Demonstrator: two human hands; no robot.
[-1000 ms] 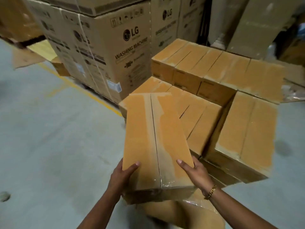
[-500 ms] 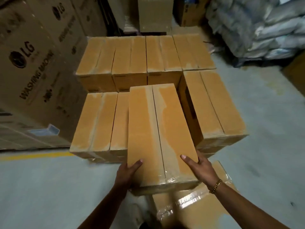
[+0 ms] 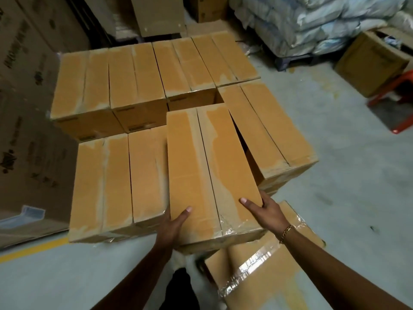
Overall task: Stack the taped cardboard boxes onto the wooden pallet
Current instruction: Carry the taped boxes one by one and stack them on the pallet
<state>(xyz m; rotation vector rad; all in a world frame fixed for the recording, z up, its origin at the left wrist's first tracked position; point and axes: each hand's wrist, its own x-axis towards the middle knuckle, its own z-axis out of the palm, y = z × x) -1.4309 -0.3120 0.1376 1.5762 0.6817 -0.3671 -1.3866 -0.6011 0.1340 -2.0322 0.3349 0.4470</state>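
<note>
Seen from the head camera, looking down: gripped a long taped box (image 3: 207, 166) at its near end with both hands, its length running away from the body. Wrapped the left hand (image 3: 172, 222) round the near left corner, thumb flat on the top face, fingers curled out of sight underneath. Clamped the right hand (image 3: 266, 211) on the near right corner in like fashion, thumb on top, fingers down the side, a gold bracelet (image 3: 286, 233) at the wrist. Held the load over the stack, between the low boxes (image 3: 111, 182) on the left and the right-hand box (image 3: 268, 130), top face above the low pair; could not tell whether the underside touched anything. Faced a back row (image 3: 143, 79) of like boxes, set side by side, just beyond the far end. Had a loose box (image 3: 263, 265), banded with clear tape, lying on the grey floor (image 3: 346, 198) under the right forearm. Stood beside big printed cartons (image 3: 26, 108) on the left, with a yellow line (image 3: 33, 247) painted below them, white sacks (image 3: 312, 23) piled at far right, and an open carton (image 3: 371, 63) next to a red stool (image 3: 400, 97).
</note>
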